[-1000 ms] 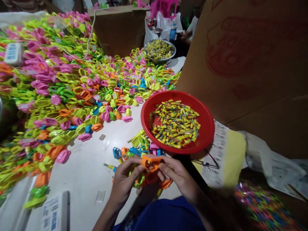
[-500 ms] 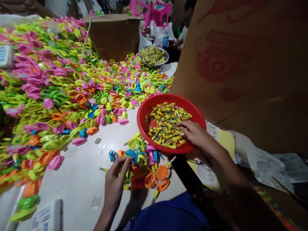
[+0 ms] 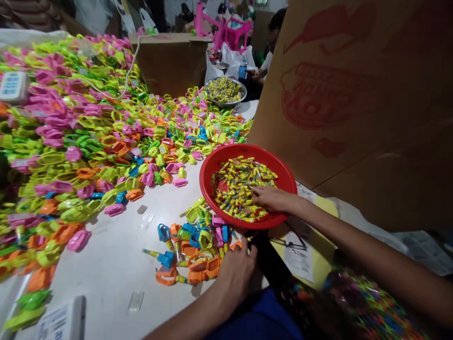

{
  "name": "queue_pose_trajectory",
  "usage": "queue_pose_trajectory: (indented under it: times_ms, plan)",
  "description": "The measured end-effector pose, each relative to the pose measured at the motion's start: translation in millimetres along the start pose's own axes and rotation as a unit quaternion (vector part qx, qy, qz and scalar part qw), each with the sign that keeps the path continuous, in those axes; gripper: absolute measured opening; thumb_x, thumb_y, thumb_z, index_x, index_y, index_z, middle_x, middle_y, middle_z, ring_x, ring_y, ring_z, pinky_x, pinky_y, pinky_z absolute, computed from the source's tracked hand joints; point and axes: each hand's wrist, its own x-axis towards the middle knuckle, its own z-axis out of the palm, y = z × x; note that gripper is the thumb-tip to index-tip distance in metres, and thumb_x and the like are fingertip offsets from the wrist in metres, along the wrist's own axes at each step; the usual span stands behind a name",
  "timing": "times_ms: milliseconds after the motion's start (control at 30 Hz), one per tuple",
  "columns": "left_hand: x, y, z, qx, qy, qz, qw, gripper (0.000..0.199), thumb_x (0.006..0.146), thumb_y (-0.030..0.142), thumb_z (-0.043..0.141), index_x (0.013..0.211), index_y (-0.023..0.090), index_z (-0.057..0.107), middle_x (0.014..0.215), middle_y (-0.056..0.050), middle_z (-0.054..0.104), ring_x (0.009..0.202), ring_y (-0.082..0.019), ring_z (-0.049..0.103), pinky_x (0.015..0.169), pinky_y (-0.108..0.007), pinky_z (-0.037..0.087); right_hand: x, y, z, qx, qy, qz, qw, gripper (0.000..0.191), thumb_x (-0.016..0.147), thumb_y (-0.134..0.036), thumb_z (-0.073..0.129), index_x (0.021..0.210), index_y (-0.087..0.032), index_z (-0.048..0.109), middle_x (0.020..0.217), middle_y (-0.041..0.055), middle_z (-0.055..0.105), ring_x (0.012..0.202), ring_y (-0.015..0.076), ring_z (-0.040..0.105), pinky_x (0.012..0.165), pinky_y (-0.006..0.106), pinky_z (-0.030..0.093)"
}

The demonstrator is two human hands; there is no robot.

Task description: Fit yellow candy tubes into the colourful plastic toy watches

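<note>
While some seemingly tube-fitted watches [image 3: 165, 259] are gathered beside left hand [image 3: 239, 263], tubes [image 3: 236, 182] are left beneath right hand [image 3: 270, 199]; grips unclear.

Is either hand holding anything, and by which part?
Cannot tell for either: the right hand is among yellow tubes in the red basin; the left hand, by an orange piece, has fingertips unclear.

Dim light; pink stools [image 3: 222, 34] behind a cardboard box [image 3: 173, 66], probably a pale wall [image 3: 171, 6] beyond.
</note>
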Motion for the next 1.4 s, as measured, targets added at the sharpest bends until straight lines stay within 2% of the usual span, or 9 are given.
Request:
queue_pose_trajectory:
  times_ms: [233,367,467,633,800,967,1133,1233,1400]
  plan:
    - [22,-2,3.0,-0.007,0.0,-0.051,0.999,0.042,0.099,0.002,0.051,0.138,0.008,0.064,0.138,-0.028,0.066,0.102,-0.035,0.081,0.078,-0.044,0.069,4,-1,-9,-0.056,-0.021,-0.05,0.997,0.025,0.103,-0.034,0.074,0.123,-0.019,0.072,0.14,0.0107,0.068,0.127,0.0299,0.066,0.107,0.054,0.057]
    - [-4,-8,-8.1,-0.047,0.022,-0.024,0.998,0.047,0.098,0.017,0.063,0.144,0.013,0.062,0.149,-0.027,0.061,0.097,-0.035,0.082,0.079,-0.047,0.07,1,-5,-9,-0.032,-0.024,-0.058,0.998,0.028,0.101,-0.036,0.077,0.121,-0.017,0.073,0.135,0.0105,0.07,0.124,0.03,0.067,0.106,0.054,0.057]
    - [-36,-23,-13.4,-0.114,0.088,-0.013,0.989,0.048,0.109,0.032,0.048,0.156,0.025,0.054,0.155,-0.019,0.06,0.1,-0.03,0.082,0.085,-0.045,0.07,-2,-10,-9,0.006,-0.005,-0.03,1.0,0.025,0.103,-0.034,0.074,0.122,-0.018,0.072,0.134,0.0103,0.071,0.121,0.0281,0.069,0.104,0.052,0.059]
    - [-80,-65,-17.4,-0.262,0.245,-0.057,0.932,0.044,0.108,0.038,0.049,0.147,0.028,0.065,0.149,-0.014,0.069,0.118,-0.032,0.079,0.098,-0.046,0.067,-8,-15,-12,0.094,0.045,0.053,0.993,0.028,0.107,-0.038,0.069,0.125,-0.018,0.07,0.124,0.0086,0.073,0.105,0.0238,0.073,0.093,0.045,0.063]
    - [-101,-89,-24.5,-0.336,0.265,-0.113,0.897,0.041,0.108,0.051,0.048,0.131,0.032,0.076,0.121,-0.008,0.083,0.109,-0.03,0.081,0.092,-0.04,0.064,-6,-21,-21,0.137,0.067,0.116,0.981,0.03,0.107,-0.042,0.068,0.123,-0.017,0.07,0.118,0.0075,0.073,0.099,0.0224,0.073,0.088,0.042,0.063]
    - [-107,-90,-33.3,-0.441,0.304,-0.139,0.833,0.064,0.104,0.071,0.045,0.077,0.023,0.078,0.073,-0.006,0.075,0.07,-0.023,0.071,0.069,-0.031,0.054,6,-41,-28,0.115,0.031,0.146,0.982,0.028,0.107,-0.042,0.068,0.12,-0.017,0.072,0.117,0.0073,0.075,0.1,0.0228,0.074,0.09,0.044,0.063]
    - [-100,-82,-40.2,-0.568,0.296,-0.183,0.745,0.076,0.096,0.086,0.04,0.072,0.023,0.074,0.08,-0.007,0.074,0.079,-0.026,0.066,0.084,-0.036,0.054,28,-75,-21,0.039,-0.036,0.158,0.986,0.029,0.106,-0.038,0.071,0.126,-0.017,0.071,0.123,0.0091,0.074,0.106,0.0246,0.074,0.094,0.046,0.063]
    - [-96,-78,-41.1,-0.583,0.29,-0.174,0.739,0.072,0.094,0.087,0.044,0.076,0.024,0.074,0.09,-0.007,0.075,0.093,-0.028,0.067,0.096,-0.038,0.051,42,-88,-15,0.007,-0.068,0.159,0.985,0.032,0.104,-0.037,0.073,0.13,-0.017,0.07,0.131,0.0113,0.072,0.114,0.0267,0.073,0.098,0.048,0.062]
    - [-94,-79,-36.6,-0.594,0.269,-0.149,0.743,0.068,0.093,0.085,0.05,0.077,0.024,0.073,0.085,-0.006,0.073,0.089,-0.027,0.067,0.09,-0.036,0.051,54,-88,-13,0.02,-0.108,0.153,0.982,0.028,0.103,-0.034,0.075,0.125,-0.017,0.072,0.128,0.0097,0.074,0.112,0.0264,0.073,0.098,0.048,0.063]
